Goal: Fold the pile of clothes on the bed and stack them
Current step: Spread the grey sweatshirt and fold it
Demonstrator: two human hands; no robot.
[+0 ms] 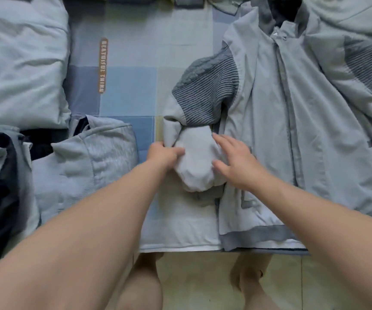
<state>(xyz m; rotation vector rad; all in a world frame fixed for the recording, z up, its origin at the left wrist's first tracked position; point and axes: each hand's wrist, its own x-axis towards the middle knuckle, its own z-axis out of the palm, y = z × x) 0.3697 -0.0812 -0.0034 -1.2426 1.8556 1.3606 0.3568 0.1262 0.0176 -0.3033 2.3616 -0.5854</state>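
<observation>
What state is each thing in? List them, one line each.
jacket: spread flat on the bed, front up.
sleeve: bunched beside the jacket's body, not yet folded in.
left hand: grips the sleeve's edge.
right hand: fingers straight and spread, touching the sleeve.
grey garment: folded, lying left of the hands.

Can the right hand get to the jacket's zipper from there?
Probably yes. The right hand rests open on the bunched sleeve, holding nothing, and the zipper lies uncovered close by on the flat jacket.
</observation>
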